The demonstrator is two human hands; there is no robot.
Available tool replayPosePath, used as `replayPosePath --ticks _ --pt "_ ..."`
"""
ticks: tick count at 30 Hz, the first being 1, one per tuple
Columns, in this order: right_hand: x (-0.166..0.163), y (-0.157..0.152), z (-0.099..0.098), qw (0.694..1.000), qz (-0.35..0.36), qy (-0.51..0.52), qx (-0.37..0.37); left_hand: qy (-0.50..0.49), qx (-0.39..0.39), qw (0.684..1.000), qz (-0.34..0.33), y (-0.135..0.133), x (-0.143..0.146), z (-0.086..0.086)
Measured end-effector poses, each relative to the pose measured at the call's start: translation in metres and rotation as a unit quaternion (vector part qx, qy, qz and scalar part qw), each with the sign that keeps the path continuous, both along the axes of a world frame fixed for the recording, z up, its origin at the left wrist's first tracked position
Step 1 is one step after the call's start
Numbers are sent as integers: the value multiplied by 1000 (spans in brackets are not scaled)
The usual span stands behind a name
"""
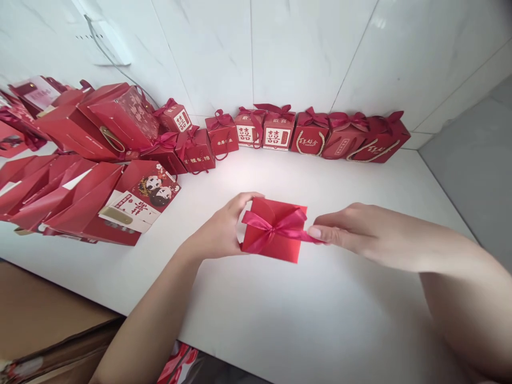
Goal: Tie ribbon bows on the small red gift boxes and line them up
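**Ribbon tail drawn against a braced box**

The small red box (276,234) is stood near the middle of the white worktop (320,320), well apart from the row of ribboned boxes (312,133) along the wall. Its left edge is gripped by the closed left hand (222,232). A tail of the pink ribbon (280,225) is pinched between thumb and fingertips of the right hand (348,229). The pull is best made level and gentle, with the box braced, so the bow is not dragged off centre.

left hand (218,234): bare, forearm bare | right hand (352,232): bare, forearm bare, one nail pale, rounded
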State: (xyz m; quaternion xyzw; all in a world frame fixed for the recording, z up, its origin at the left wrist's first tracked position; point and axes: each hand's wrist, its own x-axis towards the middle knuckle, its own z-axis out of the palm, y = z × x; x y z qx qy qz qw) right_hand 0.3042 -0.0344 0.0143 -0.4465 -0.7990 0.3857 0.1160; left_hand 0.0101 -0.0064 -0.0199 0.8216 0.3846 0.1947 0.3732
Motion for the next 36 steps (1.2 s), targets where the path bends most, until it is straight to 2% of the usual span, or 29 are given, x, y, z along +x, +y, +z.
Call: replayPosePath --ticks 3,8,10,12,15,19,22,25,28,32,36 --pt "-11 20 -4 985 28 85 -148 9 119 990 77 3 -1 -6" --pt "-26 40 -33 924 36 268 -270 8 272 949 160 10 -5 -21" --pt "-32 41 -46 887 37 327 -324 2 279 944 174 13 -7 -26" --pt "-37 39 -56 868 50 347 -350 -13 261 947 187 15 -8 -29" --pt "-44 37 -66 868 66 336 -360 -43 233 951 199 19 -9 -32" --pt "-51 36 -80 866 47 353 -352 -79 233 946 211 25 -11 -36" --pt "-59 36 -96 888 1 355 -291 -102 250 937 223 28 -15 -38" --pt "-65 36 -113 908 -86 370 -178 -102 248 936 230 30 -18 -38" --pt "-67 40 -127 922 -131 361 -53 -95 223 943 227 31 -20 -39" --pt "-64 49 -138 937 -128 294 141 -75 177 963 190 29 -18 -42" --pt "-63 56 -143 943 -84 275 169 -57 137 984 103 25 -14 -46"
